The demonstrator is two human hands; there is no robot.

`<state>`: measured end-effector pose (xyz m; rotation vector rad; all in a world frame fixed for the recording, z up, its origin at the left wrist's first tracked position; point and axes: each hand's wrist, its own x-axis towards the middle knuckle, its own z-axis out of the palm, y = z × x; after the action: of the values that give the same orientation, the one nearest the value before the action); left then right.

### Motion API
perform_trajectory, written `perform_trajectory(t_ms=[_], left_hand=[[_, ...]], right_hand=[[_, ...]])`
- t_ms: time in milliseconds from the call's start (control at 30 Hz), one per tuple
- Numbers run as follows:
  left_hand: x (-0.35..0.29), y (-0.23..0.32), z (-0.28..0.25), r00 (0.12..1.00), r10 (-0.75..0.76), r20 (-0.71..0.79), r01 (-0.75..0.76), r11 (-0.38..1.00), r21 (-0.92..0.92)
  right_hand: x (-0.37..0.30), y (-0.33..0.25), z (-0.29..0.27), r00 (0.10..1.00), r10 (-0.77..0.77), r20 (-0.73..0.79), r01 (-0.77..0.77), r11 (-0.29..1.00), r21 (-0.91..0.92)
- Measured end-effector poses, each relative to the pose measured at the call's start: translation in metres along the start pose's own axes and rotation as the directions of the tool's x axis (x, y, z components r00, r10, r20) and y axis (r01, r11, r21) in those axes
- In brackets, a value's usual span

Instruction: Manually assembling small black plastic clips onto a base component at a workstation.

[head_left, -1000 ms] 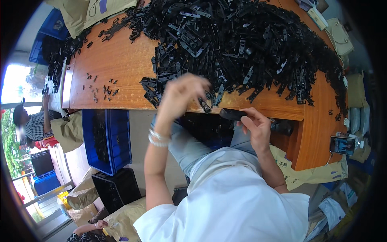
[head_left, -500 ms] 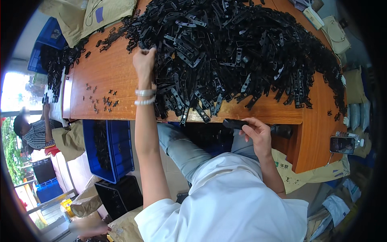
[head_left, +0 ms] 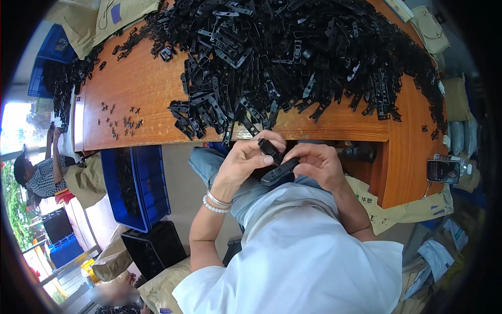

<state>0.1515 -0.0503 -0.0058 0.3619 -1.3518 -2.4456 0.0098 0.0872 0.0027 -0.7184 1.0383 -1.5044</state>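
Both hands meet in front of my lap, just off the table's near edge. My left hand (head_left: 244,163) pinches a short black plastic part (head_left: 269,150) between thumb and fingers. Closed on the end of a longer black plastic piece (head_left: 279,174) is my right hand (head_left: 320,165); this piece slants down to the left. The two parts are close together, and I cannot tell whether they touch. Beyond the hands, a large heap of black plastic parts (head_left: 282,57) covers much of the wooden table (head_left: 141,89).
Small cross-shaped pieces (head_left: 128,123) lie on the table's left. Below that side stand a blue crate (head_left: 151,183) and a black crate (head_left: 154,248). A phone (head_left: 443,171) stands at the right. Another person (head_left: 44,172) works at the far left.
My left hand has come back from the heap's left side to my lap, now with a short black part. My right hand has shifted slightly left with the longer piece. The view has shifted a little.
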Motion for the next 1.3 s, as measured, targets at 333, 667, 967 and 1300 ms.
perform_trajectory(t_ms=[333, 667, 967, 1300], left_hand=[[-0.008, 0.004, 0.012, 0.962, -0.179, -0.205, 0.249, 0.881, 0.401], [-0.021, 0.011, 0.029, 0.997, -0.052, -0.063, 0.081, 0.552, 0.830], [-0.029, 0.000, 0.033, 0.994, 0.038, -0.105, 0.049, 0.696, 0.716], [-0.031, -0.009, 0.035, 0.996, 0.046, -0.075, 0.034, 0.586, 0.810]], right_hand=[[-0.005, -0.009, 0.005, 0.937, -0.344, 0.055, 0.287, 0.673, -0.682], [-0.013, 0.004, 0.011, 0.920, -0.388, -0.059, 0.230, 0.656, -0.718], [-0.009, 0.003, 0.003, 0.886, -0.459, 0.057, 0.334, 0.551, -0.765], [-0.010, 0.007, -0.005, 0.959, -0.283, -0.009, 0.193, 0.676, -0.711]])
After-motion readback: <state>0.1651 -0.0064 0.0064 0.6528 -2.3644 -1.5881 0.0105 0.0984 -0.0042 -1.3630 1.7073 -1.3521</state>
